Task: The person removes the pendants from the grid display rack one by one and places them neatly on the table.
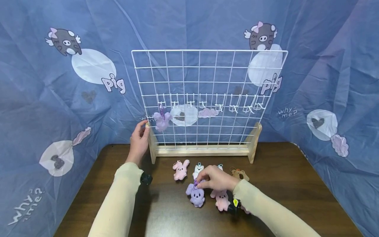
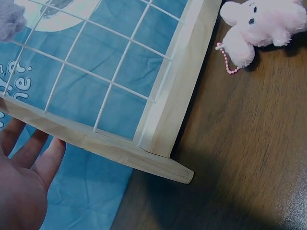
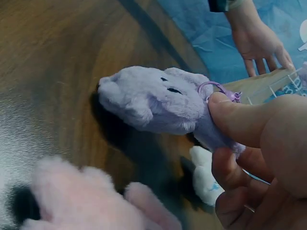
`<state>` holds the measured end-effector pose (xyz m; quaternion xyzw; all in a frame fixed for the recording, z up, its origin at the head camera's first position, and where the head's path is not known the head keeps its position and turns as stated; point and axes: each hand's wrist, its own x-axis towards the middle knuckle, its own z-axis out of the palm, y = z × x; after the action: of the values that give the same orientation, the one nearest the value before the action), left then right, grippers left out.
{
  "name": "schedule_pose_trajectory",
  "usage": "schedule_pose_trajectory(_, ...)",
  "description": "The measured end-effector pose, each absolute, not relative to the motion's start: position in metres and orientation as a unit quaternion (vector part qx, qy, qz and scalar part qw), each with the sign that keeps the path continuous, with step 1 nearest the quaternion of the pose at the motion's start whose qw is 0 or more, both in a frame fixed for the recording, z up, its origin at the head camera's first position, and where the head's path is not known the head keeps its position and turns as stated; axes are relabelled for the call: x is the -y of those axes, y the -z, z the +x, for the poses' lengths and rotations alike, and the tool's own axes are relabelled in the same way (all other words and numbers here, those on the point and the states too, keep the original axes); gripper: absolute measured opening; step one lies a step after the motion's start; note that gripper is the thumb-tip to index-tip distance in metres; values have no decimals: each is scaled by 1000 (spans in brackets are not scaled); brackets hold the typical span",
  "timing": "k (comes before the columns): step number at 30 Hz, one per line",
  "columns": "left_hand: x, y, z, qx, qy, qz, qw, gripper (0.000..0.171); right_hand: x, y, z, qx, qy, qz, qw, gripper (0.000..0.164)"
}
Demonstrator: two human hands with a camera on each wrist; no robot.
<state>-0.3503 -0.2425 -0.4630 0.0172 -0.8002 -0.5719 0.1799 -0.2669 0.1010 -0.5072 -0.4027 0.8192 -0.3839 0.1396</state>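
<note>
My right hand pinches a purple plush keychain by its top, near the purple ring. In the right wrist view the thumb presses the fluffy purple keychain beside its ring, and its face points up. My left hand rests on the wooden side post of a white wire grid rack. Straight fingers meet that post's outer edge in the left wrist view; the thumb is outside that frame. Another purple plush keychain hangs from the leftmost hook.
Several white hooks line the grid. On the brown table lie a pink plush, a white one, a brown one and another pink plush beneath the right forearm. Blue printed cloth surrounds the table.
</note>
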Motion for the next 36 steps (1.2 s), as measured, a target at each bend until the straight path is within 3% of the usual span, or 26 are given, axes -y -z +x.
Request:
schedule_pose_trajectory(16,244,465,-351,803,567,17,181,39,-102,503,-258,-857,290,-397,157,5)
schedule_pose_trajectory(36,244,466,-352,803,566,19,182,39,-107,505,-254,-846,334,-367,197,4)
